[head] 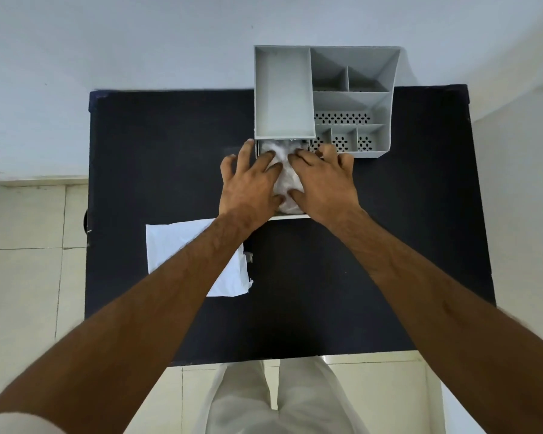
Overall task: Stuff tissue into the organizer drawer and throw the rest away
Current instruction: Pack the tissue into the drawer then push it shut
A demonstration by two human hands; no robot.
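stuffing step under way, judged partly done. left hand (248,183) and right hand (323,183) both lie flat, fingers spread wide, pressing crumpled tissue (284,180) down into the pulled-out drawer (290,216) at the front of the grey organizer (282,92); neither hand grips anything. the wad bulges between the hands and does not look fully seated. still left, by my reckoning: closing the drawer and discarding the flat white sheet (176,245), which lies on the black table (389,245) near the left forearm. organizer sits at the table's far edge against the wall. open tabletop to the right and toward the person. no bin clearly in view.
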